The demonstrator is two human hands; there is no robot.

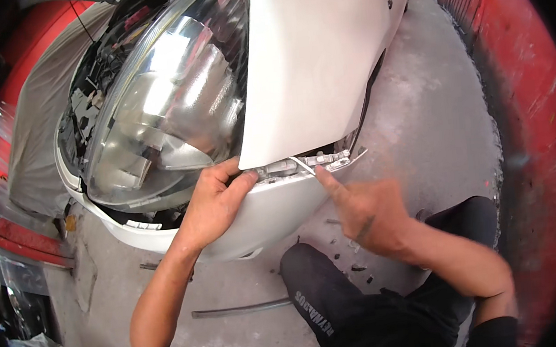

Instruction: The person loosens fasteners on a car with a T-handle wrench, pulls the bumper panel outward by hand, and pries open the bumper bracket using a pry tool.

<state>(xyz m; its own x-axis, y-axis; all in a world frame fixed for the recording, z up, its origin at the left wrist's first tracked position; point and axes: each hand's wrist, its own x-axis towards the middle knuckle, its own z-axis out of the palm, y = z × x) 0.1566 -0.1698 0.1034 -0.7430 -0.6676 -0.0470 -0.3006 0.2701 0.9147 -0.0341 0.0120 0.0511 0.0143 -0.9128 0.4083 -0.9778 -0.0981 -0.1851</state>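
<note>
A white car's front corner fills the upper middle, with the white fender (pixel 312 71) meeting the white bumper (pixel 274 207) at an open gap. My left hand (pixel 212 209) is at the gap's left end, its thumb and fingers closed on the bumper's upper edge by the fender corner. Inside the gap lies a pale bracket (pixel 284 167). A thin white strip (pixel 302 165) crosses it from the fender edge to the tip of my right index finger. My right hand (pixel 374 214) is partly blurred, with the index finger extended and the others curled; what they hold is hidden.
A large clear headlight (pixel 173 110) sits left of the fender. On the concrete floor lie a long dark strip (pixel 240 309) and several dark fragments (pixel 359 267). A red wall (pixel 525 86) runs along the right; a grey cover (pixel 41 115) hangs at left.
</note>
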